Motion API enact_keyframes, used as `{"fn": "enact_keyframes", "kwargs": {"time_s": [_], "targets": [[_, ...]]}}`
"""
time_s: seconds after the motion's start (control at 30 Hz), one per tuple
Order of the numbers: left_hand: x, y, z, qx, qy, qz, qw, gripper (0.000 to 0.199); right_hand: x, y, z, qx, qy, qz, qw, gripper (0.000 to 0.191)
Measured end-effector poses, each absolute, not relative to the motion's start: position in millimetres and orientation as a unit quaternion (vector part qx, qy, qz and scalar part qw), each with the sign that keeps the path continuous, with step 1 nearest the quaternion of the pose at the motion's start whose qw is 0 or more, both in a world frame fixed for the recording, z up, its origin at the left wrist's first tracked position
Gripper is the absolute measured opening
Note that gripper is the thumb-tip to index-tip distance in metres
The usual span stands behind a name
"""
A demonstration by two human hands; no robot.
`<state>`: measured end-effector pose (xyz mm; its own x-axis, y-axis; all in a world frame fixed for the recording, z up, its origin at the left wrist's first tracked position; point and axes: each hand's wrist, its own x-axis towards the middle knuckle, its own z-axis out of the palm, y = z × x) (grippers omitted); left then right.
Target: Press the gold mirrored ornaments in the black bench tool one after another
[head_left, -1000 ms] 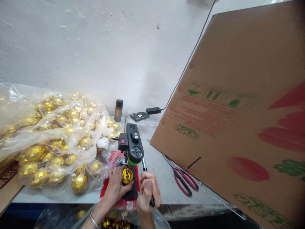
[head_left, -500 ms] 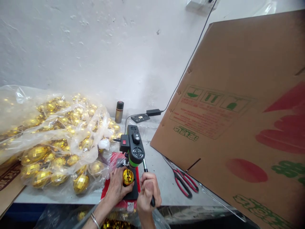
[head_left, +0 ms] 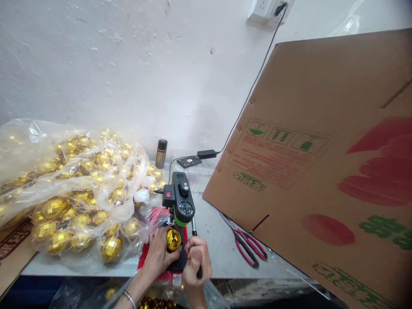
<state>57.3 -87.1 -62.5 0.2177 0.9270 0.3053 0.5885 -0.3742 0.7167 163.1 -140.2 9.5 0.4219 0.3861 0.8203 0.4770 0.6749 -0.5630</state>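
Observation:
A shiny gold mirrored ball point(head_left: 174, 240) sits under the head of a small black and green bench drill press point(head_left: 183, 199). My left hand point(head_left: 158, 251) is closed around the ball from the left, its thumb in front. My right hand point(head_left: 197, 262) is wrapped round the black grip of the press's metal lever point(head_left: 193, 226), just right of the machine. The press's base point(head_left: 178, 262) rests on a red sheet point(head_left: 143, 253). Whether the drill's tip touches the ball is hidden by the machine's head.
Clear plastic bags point(head_left: 106, 189) full of gold balls cover the table's left side. Red-handled scissors point(head_left: 247, 249) lie right, beside a large tilted cardboard box point(head_left: 289, 163). Behind stand a bottle point(head_left: 161, 153), a phone-like black object point(head_left: 189, 161) and a power adapter point(head_left: 207, 154) with its cord.
My right hand has shifted slightly left with the lever grip, towards the press. My left hand stays on the ball. The whole view has tilted a little.

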Motion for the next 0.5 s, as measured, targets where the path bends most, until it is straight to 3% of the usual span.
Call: {"fn": "enact_keyframes", "kwargs": {"time_s": [0.23, 0.5], "targets": [[58, -87, -61, 0.742, 0.510, 0.360, 0.245, 0.046, 162, -140, 4, -0.401, -0.540, -0.042, 0.739, 0.041], [51, -95, -65, 0.765, 0.487, 0.367, 0.209, 0.051, 169, -147, 104, -0.490, -0.517, 0.051, 0.700, 0.043]]}}
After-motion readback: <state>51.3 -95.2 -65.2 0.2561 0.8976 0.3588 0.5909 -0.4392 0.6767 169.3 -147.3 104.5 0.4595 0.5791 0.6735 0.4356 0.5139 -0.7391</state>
